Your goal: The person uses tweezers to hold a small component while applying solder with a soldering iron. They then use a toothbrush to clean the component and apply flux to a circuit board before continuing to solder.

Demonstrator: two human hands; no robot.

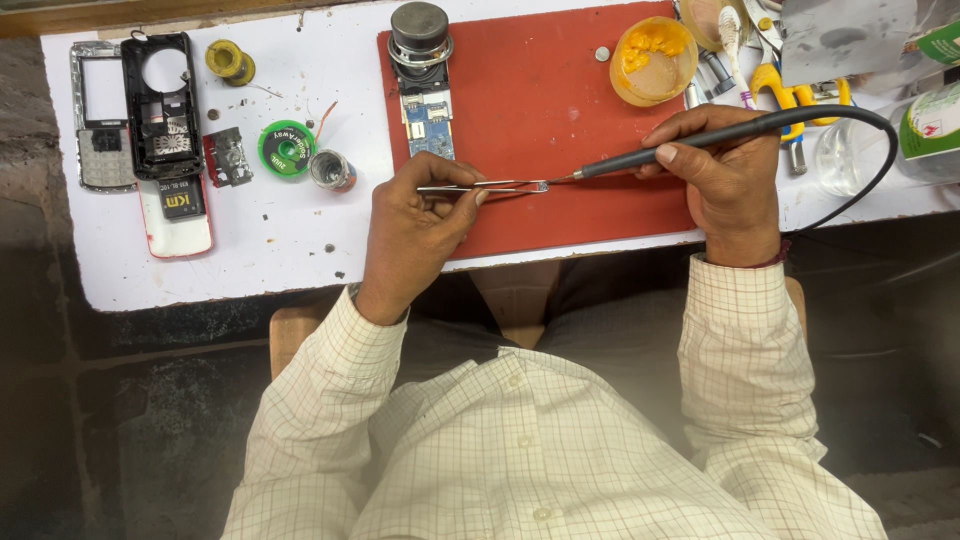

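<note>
My left hand (pixel 415 225) grips metal tweezers (pixel 490 186) that pinch a tiny part (pixel 543 186) over the red mat (pixel 560 100). My right hand (pixel 725 170) holds a dark soldering iron (pixel 640 158) like a pen, its tip touching the tiny part at the tweezers' end. The iron's black cable (pixel 880 150) loops off to the right. A blue circuit board (pixel 428 115) with a round speaker (pixel 420 32) above it lies at the mat's upper left corner, a short way above the tweezers.
On the white table (pixel 260 250) left of the mat lie a black phone frame (pixel 160 100), a keypad frame (pixel 100 115), a white-and-red phone back (pixel 178 215), solder spools (pixel 287 148) and a yellow reel (pixel 230 62). An orange flux tub (pixel 653 60) and yellow-handled pliers (pixel 795 100) sit at the upper right.
</note>
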